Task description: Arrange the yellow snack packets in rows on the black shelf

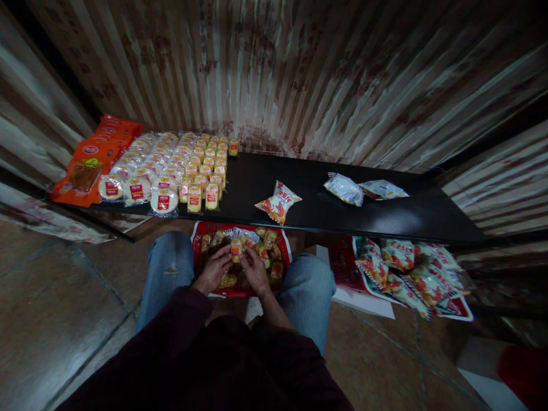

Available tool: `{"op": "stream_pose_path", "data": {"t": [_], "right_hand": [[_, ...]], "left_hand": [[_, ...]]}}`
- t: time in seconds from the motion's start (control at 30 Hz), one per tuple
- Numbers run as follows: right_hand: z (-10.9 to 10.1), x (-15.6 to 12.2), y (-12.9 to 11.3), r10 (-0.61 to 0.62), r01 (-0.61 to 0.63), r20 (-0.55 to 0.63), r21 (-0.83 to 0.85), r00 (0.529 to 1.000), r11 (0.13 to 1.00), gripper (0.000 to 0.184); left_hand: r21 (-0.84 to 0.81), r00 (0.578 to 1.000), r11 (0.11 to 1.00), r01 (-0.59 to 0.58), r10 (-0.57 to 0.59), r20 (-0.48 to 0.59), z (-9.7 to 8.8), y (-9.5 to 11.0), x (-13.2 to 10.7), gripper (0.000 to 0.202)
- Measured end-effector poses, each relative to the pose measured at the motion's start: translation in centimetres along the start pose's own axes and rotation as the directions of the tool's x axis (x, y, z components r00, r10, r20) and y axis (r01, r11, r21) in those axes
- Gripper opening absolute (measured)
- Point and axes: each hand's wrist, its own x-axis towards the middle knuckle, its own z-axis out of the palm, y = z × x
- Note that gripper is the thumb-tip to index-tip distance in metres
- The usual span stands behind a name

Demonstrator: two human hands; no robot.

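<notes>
Between my two hands is a small wrapped cake [237,250] in clear film with a red and yellow label. My left hand [215,268] pinches its left edge, and my right hand [256,271] pinches the right. Both hands are above a red basket [287,246] between my knees, which holds several more wrapped cakes [276,269]. On the black shelf [308,197] in front, similar small cakes [211,196] stand in rows. Left of them lie rows of round white wrapped crackers [164,200].
Orange snack packets [88,165] overlap at the shelf's left end. A puffed snack bag [280,202] lies mid-shelf, with two silvery bags [345,189] farther right. Another red basket [342,265], full of snack bags [430,279], stands at lower right. A pleated curtain [265,74] hangs behind.
</notes>
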Motion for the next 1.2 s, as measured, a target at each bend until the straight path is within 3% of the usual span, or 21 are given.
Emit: {"op": "stream_pose_path", "data": {"t": [0.43, 0.8, 0.97, 1.2], "right_hand": [[-0.1, -0.4, -1.5, -0.069, 0.069, 0.078, 0.010, 0.995, 0.998, 0.035], [-0.2, -0.5, -2.0, -0.142, 0.143, 0.037, -0.030, 0.989, 0.989, 0.031], [-0.4, -0.5, -2.1, -0.179, 0.179, 0.015, -0.085, 0.984, 0.980, 0.030], [-0.7, -0.7, -2.4, -0.217, 0.220, 0.033, -0.141, 0.976, 0.965, 0.033]], "left_hand": [[-0.011, 0.999, 1.000, 0.023, -0.023, -0.046, 0.3, -0.1, -0.1, 0.047], [-0.021, 0.994, 0.997, 0.072, -0.073, -0.081, 0.9, 0.7, -0.4, 0.035], [0.008, 0.996, 0.997, 0.074, -0.074, -0.054, 1.1, 0.9, -0.6, 0.033], [0.083, 0.999, 0.996, 0.039, -0.037, -0.027, 1.3, 0.6, -0.7, 0.044]]}}
